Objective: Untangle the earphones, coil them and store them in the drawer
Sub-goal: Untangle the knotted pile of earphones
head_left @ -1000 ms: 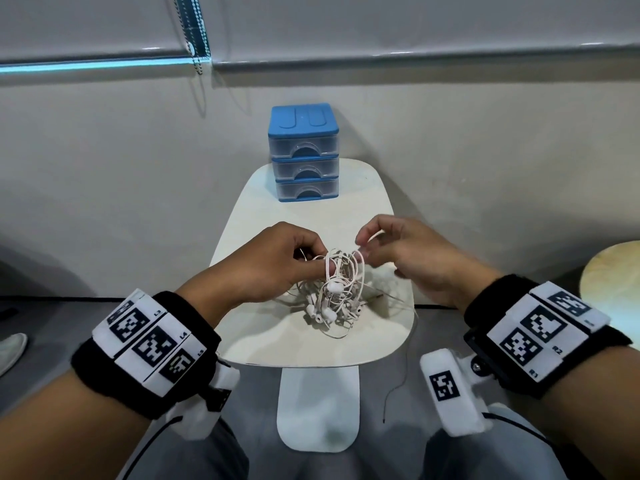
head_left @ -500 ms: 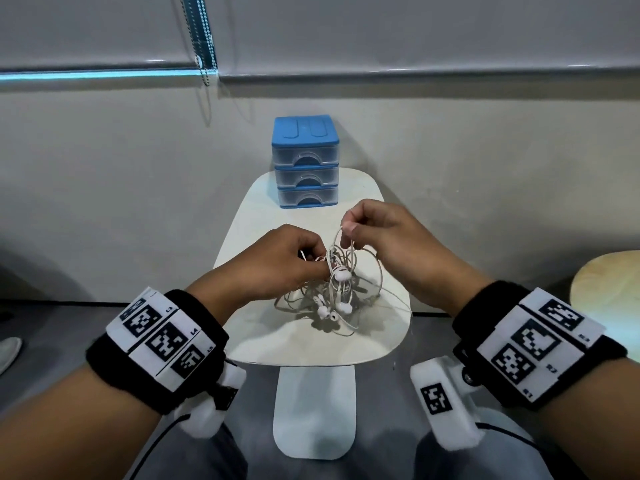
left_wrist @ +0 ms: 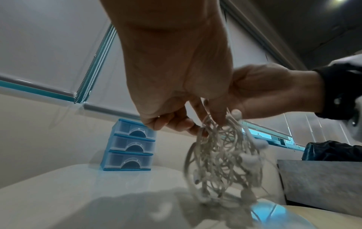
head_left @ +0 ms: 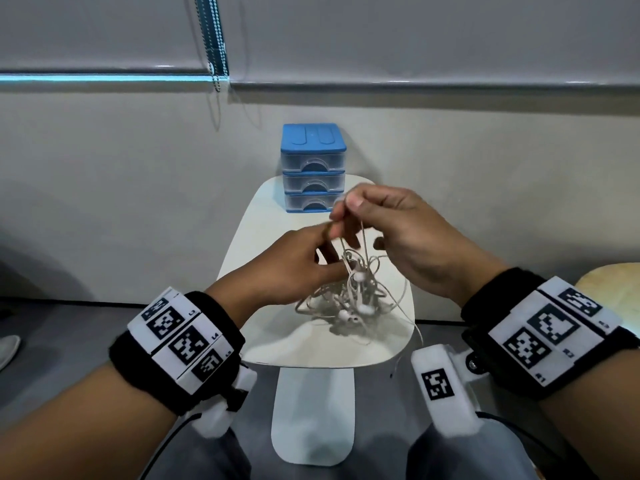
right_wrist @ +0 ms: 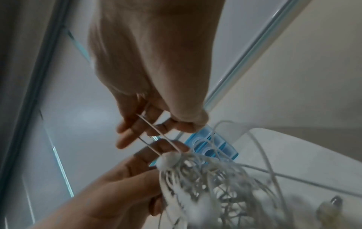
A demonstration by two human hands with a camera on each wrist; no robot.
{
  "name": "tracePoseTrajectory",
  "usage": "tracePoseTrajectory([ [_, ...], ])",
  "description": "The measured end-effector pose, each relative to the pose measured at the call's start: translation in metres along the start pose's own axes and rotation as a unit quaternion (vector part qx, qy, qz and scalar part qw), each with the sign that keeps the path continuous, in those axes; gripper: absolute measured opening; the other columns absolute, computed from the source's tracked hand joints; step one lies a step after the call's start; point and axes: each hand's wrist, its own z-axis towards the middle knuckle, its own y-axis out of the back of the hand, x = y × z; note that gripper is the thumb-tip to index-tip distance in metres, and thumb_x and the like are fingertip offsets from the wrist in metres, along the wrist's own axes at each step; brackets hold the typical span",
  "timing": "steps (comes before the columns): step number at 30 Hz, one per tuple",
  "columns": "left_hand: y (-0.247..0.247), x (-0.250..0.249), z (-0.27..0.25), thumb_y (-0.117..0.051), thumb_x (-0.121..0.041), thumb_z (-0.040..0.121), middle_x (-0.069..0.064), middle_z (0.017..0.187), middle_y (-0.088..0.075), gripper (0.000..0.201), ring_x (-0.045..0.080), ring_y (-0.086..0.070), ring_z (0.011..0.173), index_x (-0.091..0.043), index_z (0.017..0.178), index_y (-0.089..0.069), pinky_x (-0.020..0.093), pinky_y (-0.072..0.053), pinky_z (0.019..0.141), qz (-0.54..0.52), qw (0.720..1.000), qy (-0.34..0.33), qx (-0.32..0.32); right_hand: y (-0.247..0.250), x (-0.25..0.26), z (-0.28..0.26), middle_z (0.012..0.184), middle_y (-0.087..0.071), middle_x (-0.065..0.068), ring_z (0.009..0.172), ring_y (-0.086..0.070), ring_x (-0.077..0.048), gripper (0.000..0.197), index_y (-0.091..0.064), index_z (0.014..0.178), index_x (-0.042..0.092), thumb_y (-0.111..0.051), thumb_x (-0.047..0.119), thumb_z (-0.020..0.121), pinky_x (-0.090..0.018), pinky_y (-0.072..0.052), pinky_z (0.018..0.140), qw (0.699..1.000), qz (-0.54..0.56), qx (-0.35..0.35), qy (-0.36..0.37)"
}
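Earphones (head_left: pixel 349 292) remain a knotted bundle at table (head_left: pixel 263 334) centre, untangling in hand. My right hand (head_left: pixel 391 237) pinches a strand, drawn toward 12 o'clock; left hand (head_left: pixel 294 268) grips the clump at 9 o'clock. Next: feed that strand free. Drawers (head_left: pixel 314 171) stand shut at 12 o'clock.

1. An office-like or lab-like indoor room: a plain cream wall (head_left: pixel 104 202) at twelve o'clock, under grey roller blinds (head_left: pixel 415 36) with a beaded pull chain (head_left: pixel 216 39).
2. A small white pedestal table (head_left: pixel 277 230) carries a blue three-drawer plastic organizer (head_left: pixel 313 168).
3. Grey flooring (head_left: pixel 62 341); a second round tabletop (head_left: pixel 609 282) at three o'clock.
4. Printed marker wristbands (head_left: pixel 180 337) suggest a recording setup.
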Motion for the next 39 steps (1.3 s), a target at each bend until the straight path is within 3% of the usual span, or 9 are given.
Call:
tracePoseTrajectory([
  [3,-0.005,0.001,0.002,-0.065,-0.03,0.097,-0.008,0.087,-0.071,0.016,0.003,-0.055,0.066,-0.041,0.086,-0.066,0.027,-0.041,0.068,0.013,1.0,0.018,0.005,0.003,0.009,0.003,0.12,-0.071,-0.015,0.098,-0.058,-0.016,0.022,-0.059,0.085,0.022,-0.048,0.02,0.103,-0.033,-0.039,0.077,0.989,0.143,-0.009,0.039],
  [6,-0.007,0.001,0.001,-0.063,-0.027,0.098,-0.008,0.094,-0.072,0.013,0.006,-0.055,0.07,-0.036,0.093,-0.071,0.026,-0.046,0.072,-0.007,0.999,0.039,0.0,0.009,0.017,0.003,0.134,-0.064,-0.019,0.116,-0.06,-0.014,0.016,-0.05,0.081,0.015,-0.049,0.014,0.096,-0.037,-0.036,0.087,0.981,0.174,-0.026,0.075],
  [12,0.003,-0.008,-0.001,-0.072,-0.023,0.089,0.001,0.115,-0.065,0.036,0.013,-0.066,0.1,-0.03,0.118,-0.052,0.029,-0.053,0.089,-0.184,0.982,0.036,0.015,0.009,0.02,0.003,0.109,-0.055,-0.051,0.115,-0.067,-0.018,0.012,-0.049,0.066,0.008,-0.045,0.002,0.076,-0.027,-0.041,0.089,0.979,0.16,-0.045,0.113],
  [18,-0.007,-0.013,0.006,-0.061,-0.036,0.101,-0.005,0.1,-0.067,0.014,0.013,-0.066,0.094,-0.022,0.101,-0.058,0.035,-0.051,0.091,-0.124,0.991,0.033,0.045,0.001,0.026,0.01,0.105,-0.071,-0.033,0.134,-0.054,-0.033,0.011,-0.046,0.06,0.01,-0.052,0.018,0.065,-0.046,-0.026,0.123,0.963,0.239,-0.02,0.123],
  [21,-0.006,-0.005,0.01,-0.059,-0.037,0.103,-0.005,0.094,-0.065,0.017,0.009,-0.061,0.089,-0.021,0.098,-0.06,0.039,-0.049,0.095,-0.114,0.992,0.026,0.055,0.004,0.028,0.011,0.1,-0.073,-0.03,0.134,-0.056,-0.033,0.032,-0.055,0.052,0.002,-0.049,0.018,0.08,-0.043,-0.029,0.123,0.937,0.332,-0.03,0.105],
  [25,-0.002,0.003,0.006,-0.056,-0.037,0.104,0.006,0.104,-0.068,0.029,0.018,-0.068,0.09,-0.008,0.102,-0.056,0.043,-0.053,0.097,-0.126,0.99,0.044,0.035,0.016,0.035,0.006,0.086,-0.073,-0.021,0.119,-0.065,-0.037,0.036,-0.037,0.061,0.006,-0.046,0.024,0.091,-0.041,-0.045,0.109,0.917,0.381,-0.073,0.092],
  [33,0.01,0.013,0.0,-0.059,-0.031,0.102,-0.001,0.095,-0.06,0.021,0.016,-0.06,0.075,-0.013,0.093,-0.051,0.049,-0.053,0.086,-0.125,0.987,0.046,-0.095,0.031,0.025,0.011,0.073,-0.066,-0.007,0.068,-0.068,-0.023,0.011,-0.06,0.092,0.012,-0.052,0.019,0.096,-0.028,-0.04,0.061,0.959,0.126,-0.24,-0.079],
  [36,0.012,0.011,0.002,-0.061,-0.026,0.102,-0.009,0.084,-0.06,0.02,0.017,-0.05,0.064,-0.015,0.09,-0.049,0.03,-0.043,0.061,-0.08,0.992,0.024,-0.099,0.025,0.011,0.015,0.107,-0.069,-0.004,0.097,-0.068,-0.02,0.037,-0.06,0.123,0.023,-0.061,0.012,0.088,-0.029,-0.046,0.077,0.95,-0.07,-0.299,-0.064],
  [39,0.008,0.008,0.002,-0.06,-0.023,0.102,-0.022,0.069,-0.058,0.018,0.014,-0.042,0.052,-0.016,0.091,-0.048,0.017,-0.033,0.05,-0.007,0.997,0.005,-0.076,0.007,0.012,0.013,0.128,-0.06,0.01,0.121,-0.054,-0.009,0.047,-0.058,0.126,0.04,-0.062,0.041,0.079,-0.046,-0.037,0.108,0.945,-0.245,-0.216,0.029],
])
